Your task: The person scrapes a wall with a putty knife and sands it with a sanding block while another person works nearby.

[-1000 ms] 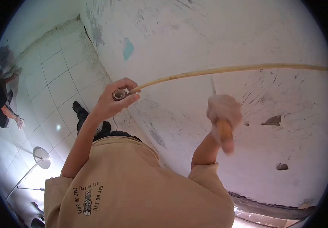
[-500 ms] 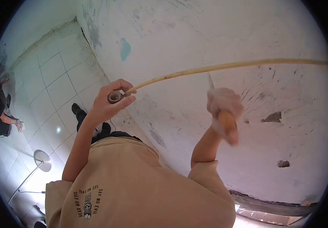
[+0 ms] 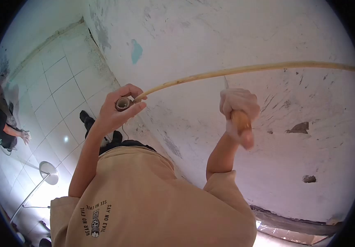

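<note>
My left hand (image 3: 117,108) curls its fingers and thumb around one end of a long, thin wooden pole (image 3: 235,71). A short brown tube (image 3: 122,103) with a hollow round end sits in the same grip, right beside the pole's end. From there the pole runs across the view to the far right, in front of the wall. My right hand (image 3: 239,105) is closed around the wooden handle (image 3: 241,123) of a tool. Its thin metal blade (image 3: 226,82) is seen edge-on and reaches up to the pole's lower side. Fingers hide where blade and handle meet.
The pale wall (image 3: 202,144) is scuffed, with a chipped patch (image 3: 300,127) and a small hole (image 3: 309,178). On the tiled floor (image 3: 68,99) stands a round metal base (image 3: 49,173) with a pole. Another person (image 3: 4,125) in a dark shirt is at the far left.
My right hand, with the wooden-handled tool, has shifted slightly up and left. My left hand keeps its grip. The other person has moved a little.
</note>
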`<act>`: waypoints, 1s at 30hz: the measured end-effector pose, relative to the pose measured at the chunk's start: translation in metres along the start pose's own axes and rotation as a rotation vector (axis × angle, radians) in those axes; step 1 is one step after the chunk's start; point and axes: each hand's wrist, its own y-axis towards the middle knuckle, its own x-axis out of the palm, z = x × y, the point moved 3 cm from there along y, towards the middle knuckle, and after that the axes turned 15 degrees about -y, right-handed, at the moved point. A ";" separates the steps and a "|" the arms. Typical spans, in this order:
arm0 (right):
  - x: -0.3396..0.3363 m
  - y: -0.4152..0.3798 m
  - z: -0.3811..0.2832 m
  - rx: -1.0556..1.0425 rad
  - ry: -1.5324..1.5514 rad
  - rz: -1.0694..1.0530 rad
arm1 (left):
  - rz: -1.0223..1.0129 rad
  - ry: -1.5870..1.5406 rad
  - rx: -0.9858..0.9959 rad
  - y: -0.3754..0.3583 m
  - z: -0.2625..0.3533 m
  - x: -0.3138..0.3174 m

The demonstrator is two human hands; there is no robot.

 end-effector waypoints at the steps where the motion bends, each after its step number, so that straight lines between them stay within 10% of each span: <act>1: -0.005 0.000 -0.008 0.006 -0.003 0.000 | -0.007 -0.012 0.017 -0.001 -0.003 0.002; 3: -0.011 0.004 -0.033 -0.237 0.116 -0.085 | -0.005 -0.023 0.044 0.002 -0.003 0.002; 10: -0.008 -0.009 -0.020 -0.071 0.089 0.281 | -0.008 -0.012 0.040 0.006 -0.004 0.004; 19: -0.012 -0.011 -0.026 -0.286 0.051 -0.005 | -0.027 0.017 0.053 0.004 -0.004 0.006; 22: -0.001 -0.015 0.033 0.088 0.039 -0.012 | -0.033 0.008 -0.006 0.004 -0.006 0.008; 25: 0.009 -0.022 0.000 -0.141 0.018 0.269 | -0.011 0.010 0.063 0.009 -0.006 0.006; 30: 0.005 -0.005 0.007 0.003 -0.119 0.092 | -0.007 -0.024 0.034 0.005 -0.001 0.008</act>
